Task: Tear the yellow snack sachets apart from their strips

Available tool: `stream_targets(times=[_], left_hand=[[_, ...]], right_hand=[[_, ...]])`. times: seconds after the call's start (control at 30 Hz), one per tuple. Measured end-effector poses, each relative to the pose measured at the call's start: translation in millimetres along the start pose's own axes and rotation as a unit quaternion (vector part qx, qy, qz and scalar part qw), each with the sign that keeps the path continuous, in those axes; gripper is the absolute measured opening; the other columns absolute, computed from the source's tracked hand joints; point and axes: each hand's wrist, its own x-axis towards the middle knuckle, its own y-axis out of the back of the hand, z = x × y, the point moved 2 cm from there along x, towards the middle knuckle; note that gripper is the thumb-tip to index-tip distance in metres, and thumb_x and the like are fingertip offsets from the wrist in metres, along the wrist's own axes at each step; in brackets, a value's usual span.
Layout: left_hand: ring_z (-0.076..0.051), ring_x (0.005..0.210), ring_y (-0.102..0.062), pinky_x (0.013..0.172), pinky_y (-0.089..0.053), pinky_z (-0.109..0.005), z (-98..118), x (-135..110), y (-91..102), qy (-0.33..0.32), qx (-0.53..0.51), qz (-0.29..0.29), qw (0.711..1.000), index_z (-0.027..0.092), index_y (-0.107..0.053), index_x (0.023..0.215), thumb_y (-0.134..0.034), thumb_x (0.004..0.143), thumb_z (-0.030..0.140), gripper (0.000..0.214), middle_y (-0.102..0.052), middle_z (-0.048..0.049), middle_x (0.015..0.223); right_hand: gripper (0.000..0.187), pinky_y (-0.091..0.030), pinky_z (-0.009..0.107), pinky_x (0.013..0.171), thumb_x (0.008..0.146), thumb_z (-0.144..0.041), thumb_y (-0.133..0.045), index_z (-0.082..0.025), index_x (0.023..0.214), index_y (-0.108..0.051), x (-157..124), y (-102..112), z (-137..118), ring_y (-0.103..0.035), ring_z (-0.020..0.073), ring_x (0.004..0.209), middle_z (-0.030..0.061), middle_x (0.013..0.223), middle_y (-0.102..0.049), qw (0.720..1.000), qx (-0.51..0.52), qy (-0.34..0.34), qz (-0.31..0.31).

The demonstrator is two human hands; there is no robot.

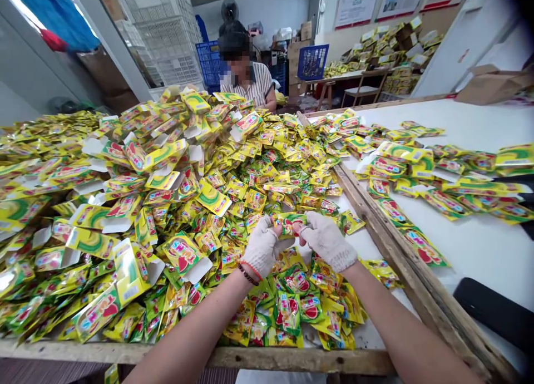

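I have both gloved hands, left hand (262,246) and right hand (327,240), pinched shut on one small packet (288,222) above the near tabletop (479,245) pile; it looks light, floppy and slick, so I'd grip its sealed edges.

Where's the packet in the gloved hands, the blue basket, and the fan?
packet (287,222), head view, its middle between both gloves
blue basket (312,61), head view, front wall
fan (229,9), head view, round grille

Head camera looks forward and down, close over the table (292,360).
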Motion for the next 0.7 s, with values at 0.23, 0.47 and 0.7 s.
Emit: stream_targets(times=[0.23, 0.47, 0.7], left_hand=[[-0.013, 0.075, -0.064, 0.067, -0.058, -0.028, -1.3, -3.5, -2.4, 0.01, 0.02, 0.018, 1.0, 0.017, -0.049, 0.09, -0.082, 0.061, 0.027, 0.044, -0.061, -0.0021, 0.089], [-0.015, 0.075, -0.057, 0.07, -0.053, -0.031, 4.7, 3.3, 1.8, -0.098, 0.299, 0.018, 0.949, 0.019, -0.053, 0.087, -0.067, 0.075, 0.037, 0.025, -0.056, -0.0015, 0.085], [-0.025, 0.11, -0.05, 0.096, -0.039, -0.044, 93.0, 40.9, 1.5, -0.271, 0.847, 0.005, 0.457, 0.025, -0.057, 0.113, -0.048, 0.082, 0.012, 0.035, -0.055, -0.0082, 0.114]], right_hand=[[0.025, -0.039, 0.028, 0.057, 0.082, -0.045, -0.053, -0.022, 0.073, -0.055, 4.3, -0.8, 13.2, -0.055, 0.017, 0.06, -0.0003, 0.063, -0.061, 0.988, -0.141, 0.055, 0.02], [0.047, -0.051, 0.036, 0.079, 0.079, -0.041, -0.051, -0.013, 0.114, -0.06, 13.5, -10.5, 27.1, -0.066, 0.0246, 0.09, 0.0142, 0.103, -0.07, 0.997, -0.017, 0.037, 0.07], [0.052, -0.049, 0.031, 0.054, 0.075, -0.036, -0.054, -0.013, 0.121, -0.059, 24.6, 7.1, 37.9, -0.063, 0.0196, 0.057, 0.0085, 0.08, -0.071, 0.984, 0.108, -0.029, 0.137]])
